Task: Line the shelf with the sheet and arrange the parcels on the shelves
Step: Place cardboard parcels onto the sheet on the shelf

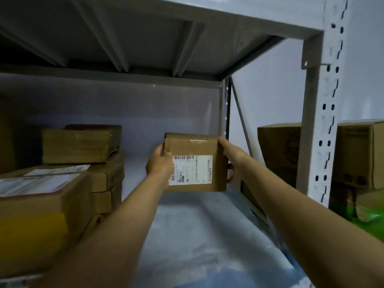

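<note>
From the head camera, the pale sheet [187, 235] already lay over the shelf, and several parcels [83, 163] stood stacked at its left, so the lining looked done and the arranging partly so. The left hand [160, 163] and right hand [232, 161] clasped a labelled parcel [197, 163] by its sides, held above the sheet's bare right part and, I judged, not yet set down.

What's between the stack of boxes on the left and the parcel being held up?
Nothing stands there. In the head view, between the stacked boxes and the held parcel only the pale sheet lining the shelf shows, crossed by the left forearm.
</note>
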